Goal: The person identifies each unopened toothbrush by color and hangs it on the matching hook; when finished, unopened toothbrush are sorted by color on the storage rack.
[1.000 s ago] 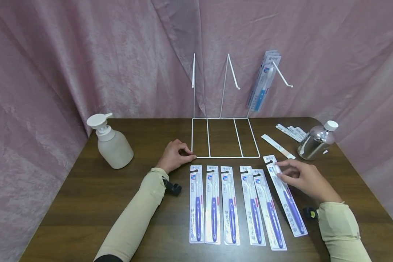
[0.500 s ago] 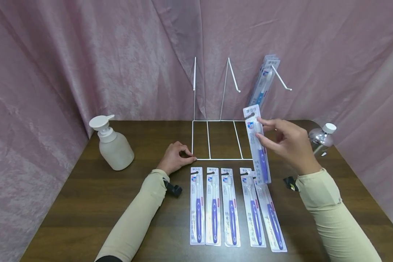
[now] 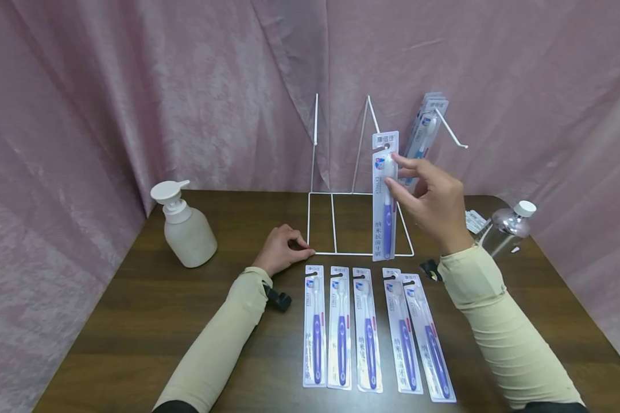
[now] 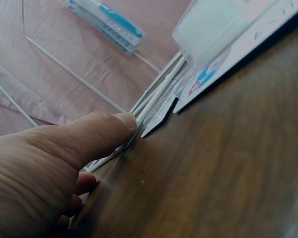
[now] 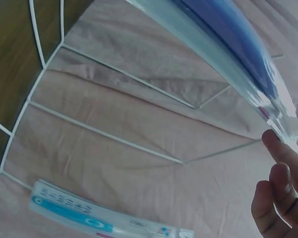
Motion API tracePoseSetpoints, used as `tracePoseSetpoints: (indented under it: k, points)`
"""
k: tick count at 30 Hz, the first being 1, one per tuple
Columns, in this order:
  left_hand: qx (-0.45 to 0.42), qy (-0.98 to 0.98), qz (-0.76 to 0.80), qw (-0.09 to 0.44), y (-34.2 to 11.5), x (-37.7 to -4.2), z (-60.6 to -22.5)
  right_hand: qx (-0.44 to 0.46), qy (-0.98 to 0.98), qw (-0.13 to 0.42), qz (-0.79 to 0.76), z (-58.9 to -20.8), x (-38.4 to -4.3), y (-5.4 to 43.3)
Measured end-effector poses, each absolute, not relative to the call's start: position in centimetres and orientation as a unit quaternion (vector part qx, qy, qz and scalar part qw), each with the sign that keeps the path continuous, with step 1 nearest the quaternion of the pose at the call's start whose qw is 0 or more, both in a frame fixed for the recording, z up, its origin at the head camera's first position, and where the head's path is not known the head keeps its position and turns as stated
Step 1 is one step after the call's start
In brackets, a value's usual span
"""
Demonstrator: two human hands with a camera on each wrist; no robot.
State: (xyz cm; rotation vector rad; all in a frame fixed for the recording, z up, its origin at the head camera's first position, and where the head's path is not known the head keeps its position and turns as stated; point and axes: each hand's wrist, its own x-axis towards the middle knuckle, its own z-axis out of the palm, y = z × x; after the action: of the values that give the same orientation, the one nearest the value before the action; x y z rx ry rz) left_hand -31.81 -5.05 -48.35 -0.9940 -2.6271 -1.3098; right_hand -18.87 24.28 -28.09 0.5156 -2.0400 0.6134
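My right hand (image 3: 434,201) pinches a packaged purple toothbrush (image 3: 384,229) by the edge of its upper part, holding it upright in front of the white wire rack (image 3: 364,253). In the right wrist view the toothbrush pack (image 5: 228,39) slants above the fingers. My left hand (image 3: 281,250) pinches the front left corner of the rack base; the left wrist view shows the thumb (image 4: 104,131) on the wire. Blue toothbrush packs (image 3: 426,132) hang on the rack's right hook. The middle hook (image 3: 373,115) is partly behind the held pack; the left hook (image 3: 316,120) carries nothing.
Several purple toothbrush packs (image 3: 342,327) lie in a row before the rack, the two rightmost touching. A pump bottle (image 3: 188,235) stands at left. At right are a silvery bottle (image 3: 506,229) with a white cap and some white strips (image 3: 475,221), partly hidden by the hand.
My right hand has lifted the rightmost purple toothbrush pack off the table and carried it up and left, toward the middle hook. The left hand stays on the rack corner.
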Motion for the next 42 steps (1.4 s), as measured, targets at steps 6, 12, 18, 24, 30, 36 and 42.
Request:
tracePoseSetpoints:
  k: [6,12,18,24,30,36,42]
  points:
    - [-0.319,-0.85,-0.419,0.015,-4.9,-31.6,-48.3,0.169,-0.837,0.45,0.26,-29.2,-20.5,24.0]
    - [-0.321,-0.847,-0.424,0.021,-5.3,-31.7,-48.3,0.123,-0.844,0.447,0.269,-29.8,-23.6,23.4]
    - [-0.309,-0.851,-0.425,0.019,-5.3,-31.7,-48.2,0.089,-0.851,0.447,0.261,-29.4,-27.9,23.3]
    - [-0.31,-0.854,-0.418,0.013,-4.8,-31.6,-48.3,0.05,-0.86,0.438,0.257,-29.2,-31.1,23.9]
    - [-0.314,-0.85,-0.423,0.01,-4.4,-31.4,-48.1,0.021,-0.863,0.431,0.262,-28.8,-33.1,24.5]
    - [-0.317,-0.847,-0.428,0.009,-4.0,-31.2,-48.1,-0.001,-0.871,0.423,0.249,-28.5,-34.5,25.2]
    - [-0.314,-0.849,-0.425,0.002,-3.2,-31.0,-48.5,-0.023,-0.878,0.414,0.238,-28.9,-34.4,26.3]
